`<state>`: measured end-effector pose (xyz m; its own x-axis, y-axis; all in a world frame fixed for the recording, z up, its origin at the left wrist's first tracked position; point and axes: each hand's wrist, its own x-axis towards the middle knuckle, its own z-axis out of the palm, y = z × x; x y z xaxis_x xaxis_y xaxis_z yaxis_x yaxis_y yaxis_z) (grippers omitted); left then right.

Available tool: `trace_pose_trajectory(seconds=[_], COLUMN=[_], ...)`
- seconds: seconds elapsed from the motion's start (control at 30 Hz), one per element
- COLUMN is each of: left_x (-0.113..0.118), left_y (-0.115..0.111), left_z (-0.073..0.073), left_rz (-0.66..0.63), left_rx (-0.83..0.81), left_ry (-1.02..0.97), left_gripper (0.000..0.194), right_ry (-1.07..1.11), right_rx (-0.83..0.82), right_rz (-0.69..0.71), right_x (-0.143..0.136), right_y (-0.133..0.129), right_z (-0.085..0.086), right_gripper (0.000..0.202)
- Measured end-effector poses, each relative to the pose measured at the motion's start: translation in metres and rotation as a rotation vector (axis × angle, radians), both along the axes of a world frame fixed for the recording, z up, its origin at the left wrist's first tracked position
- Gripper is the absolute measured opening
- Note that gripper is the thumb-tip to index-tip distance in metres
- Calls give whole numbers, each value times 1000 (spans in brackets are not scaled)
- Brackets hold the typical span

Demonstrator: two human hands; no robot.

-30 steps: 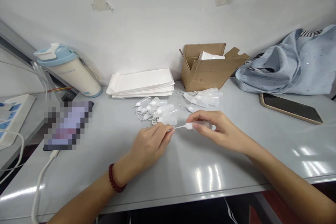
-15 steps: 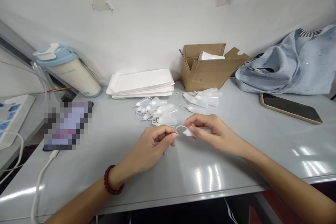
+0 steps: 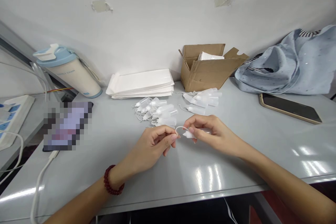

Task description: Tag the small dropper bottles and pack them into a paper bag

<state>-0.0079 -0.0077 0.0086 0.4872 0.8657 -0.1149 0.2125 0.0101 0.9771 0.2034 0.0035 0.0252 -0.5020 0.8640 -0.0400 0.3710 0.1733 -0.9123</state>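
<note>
A small white needle-tip squeeze bottle (image 3: 188, 134) lies on its side in my right hand (image 3: 206, 132), gripped by thumb and fingers, its nozzle facing left. A thin metal needle runs from the nozzle toward my left hand (image 3: 163, 141), whose thumb and forefinger are pinched at the needle's tip. The bottle's white strap (image 3: 181, 127) arches from the neck over to those same fingertips; its cap end is hidden there. Just beyond my hands lies a pile of similar bottles (image 3: 159, 110), with a smaller group of bottles (image 3: 204, 98) to its right.
A stack of white envelopes (image 3: 140, 84) and an open cardboard box (image 3: 207, 73) stand by the wall. At left are a tumbler (image 3: 76, 75), a phone (image 3: 67, 126) on a cable and a power strip (image 3: 13, 119). At right are a blue bag (image 3: 286, 66) and another phone (image 3: 291, 108).
The bottle has tilted very slightly and more of the needle shows between the nozzle and my left fingertips. Both hands have otherwise barely moved.
</note>
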Motion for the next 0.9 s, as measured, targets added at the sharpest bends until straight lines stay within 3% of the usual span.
trace_pose_trajectory(seconds=[0.57, 0.9], left_x=[-1, 5], left_y=[0, -8], left_z=[-3, -6], left_rz=[-24, 84], left_rx=[-25, 194], left_ry=[-51, 197], left_gripper=[21, 24], right_ry=[25, -35], right_rx=[52, 161], right_rz=[3, -14], right_x=[-3, -8], right_y=[-1, -3], right_z=[-4, -13], right_gripper=[9, 9])
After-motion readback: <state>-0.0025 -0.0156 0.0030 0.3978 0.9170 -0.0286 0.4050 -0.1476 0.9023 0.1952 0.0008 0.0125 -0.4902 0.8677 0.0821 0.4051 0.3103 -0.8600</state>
